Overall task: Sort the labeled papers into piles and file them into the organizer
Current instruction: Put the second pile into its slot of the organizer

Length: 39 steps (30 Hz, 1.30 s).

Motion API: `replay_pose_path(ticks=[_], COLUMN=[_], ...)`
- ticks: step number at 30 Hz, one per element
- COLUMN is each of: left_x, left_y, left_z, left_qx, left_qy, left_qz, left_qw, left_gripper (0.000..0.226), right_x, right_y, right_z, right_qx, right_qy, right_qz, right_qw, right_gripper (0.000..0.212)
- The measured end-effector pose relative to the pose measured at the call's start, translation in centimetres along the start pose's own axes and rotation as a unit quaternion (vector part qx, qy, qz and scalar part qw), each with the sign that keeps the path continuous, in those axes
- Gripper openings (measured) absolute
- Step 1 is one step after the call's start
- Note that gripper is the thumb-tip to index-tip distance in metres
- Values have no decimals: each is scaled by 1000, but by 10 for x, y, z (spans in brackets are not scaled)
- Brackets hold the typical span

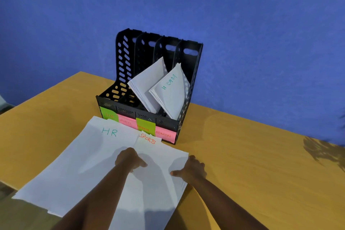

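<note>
Both hands, left hand point(129, 158) and right hand point(190, 169), grip the white SPORTS-labelled paper pile point(158, 183), with the black perforated plastic organizer point(130, 80) beyond them on the tan wooden table point(242, 164).

table point(242, 155): wooden, ours | HR pile point(74, 157): left of our left fingers point(141, 164) | SPORTS pile point(158, 155): under our fingertips | organizer point(141, 114): beyond our fingertips, touching both piles

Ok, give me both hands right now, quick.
Left hand: fingers curled on the SPORTS pile, gripping its left edge.
Right hand: gripping the same pile's right edge, thumb on top.
</note>
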<state>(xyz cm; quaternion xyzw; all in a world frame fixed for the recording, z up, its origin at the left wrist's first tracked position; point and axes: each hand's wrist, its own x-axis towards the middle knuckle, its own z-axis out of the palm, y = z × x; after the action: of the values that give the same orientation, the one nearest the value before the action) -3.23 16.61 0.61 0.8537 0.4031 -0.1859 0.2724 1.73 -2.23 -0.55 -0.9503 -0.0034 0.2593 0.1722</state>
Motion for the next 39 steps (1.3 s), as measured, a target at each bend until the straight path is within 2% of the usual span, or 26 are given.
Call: replay_pose_path(ticks=[2,5,8,10,12,14,16,19,22,23,25,28,30,31,33,36,37,39], left_x=[-2,0,5,8,7,9,10,10,-2,-8,-23,-35,-35,-36,-40,-36,-35,-37], left_y=[1,1,1,1,1,-1,-3,-1,11,16,28,43,50,51,52,55,58,65], left_z=[-3,-3,0,3,4,2,1,0,-3,-5,-9,-12,-11,-9,-8,-3,-1,0], left_qx=[3,-33,-142,-216,-268,-270,-271,-313,-397,-420,-467,-568,-584,-573,-526,-467,-478,-536], left_qy=[-10,-15,-16,-2,44,106,131,116,56,21,-68,-226,-280,-294,-291,-211,-179,-143], left_qz=[2,1,1,1,18,43,52,77,173,199,227,192,189,205,229,248,250,252], left_qw=[1000,999,990,976,962,956,952,939,900,885,852,767,738,737,766,822,823,793], left_gripper=[41,37,24,17,17,17,21,16,2,11,24,53,50,41,25,10,11,15], right_x=[0,3,3,3,7,9,9,4,-10,-15,-20,-19,-15,-14,-12,-8,-7,-3], right_y=[-2,-3,-2,1,8,17,28,42,52,54,57,62,65,67,72,79,81,85], right_z=[3,4,6,0,-12,-33,-54,-87,-118,-127,-139,-147,-148,-147,-147,-142,-140,-130], right_qx=[52,225,316,319,302,273,253,267,313,326,354,406,446,465,504,540,545,537], right_qy=[-11,-10,-21,-17,-3,18,36,52,39,36,33,58,80,92,114,135,133,108], right_qz=[-3,6,18,12,-4,-23,-58,-129,-193,-210,-228,-235,-227,-220,-215,-223,-222,-208], right_qw=[999,974,949,948,953,962,965,954,929,921,907,881,862,853,829,800,797,810], right_gripper=[75,57,62,66,65,60,58,47,32,31,34,40,40,40,43,89,96,104])
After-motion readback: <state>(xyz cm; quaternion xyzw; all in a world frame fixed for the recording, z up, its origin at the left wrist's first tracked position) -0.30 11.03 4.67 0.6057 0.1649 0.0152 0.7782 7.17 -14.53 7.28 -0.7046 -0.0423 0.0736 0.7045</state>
